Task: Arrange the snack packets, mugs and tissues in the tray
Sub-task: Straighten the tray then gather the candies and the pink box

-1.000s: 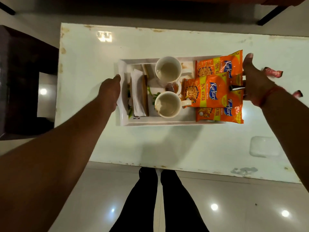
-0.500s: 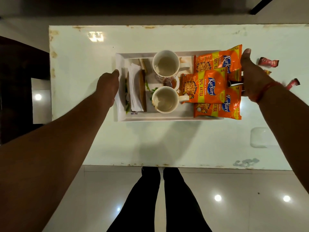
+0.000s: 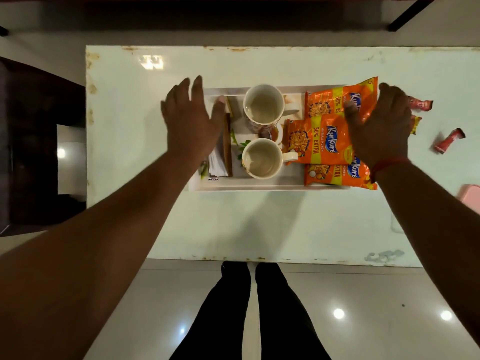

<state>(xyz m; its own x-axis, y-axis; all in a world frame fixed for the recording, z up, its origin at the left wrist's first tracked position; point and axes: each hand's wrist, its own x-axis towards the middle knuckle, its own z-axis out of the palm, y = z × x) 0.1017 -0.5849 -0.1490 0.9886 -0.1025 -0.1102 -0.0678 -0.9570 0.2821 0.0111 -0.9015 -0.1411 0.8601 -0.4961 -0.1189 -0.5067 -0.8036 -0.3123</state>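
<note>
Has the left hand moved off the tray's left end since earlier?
Yes. The left hand was closed at the tray's left rim; now it is open, over that end.

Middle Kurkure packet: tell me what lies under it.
The middle Kurkure packet overlaps two more Kurkure packets, the far one and the near one, on the tray. The right hand covers its right end; what lies beneath there is hidden.
</note>
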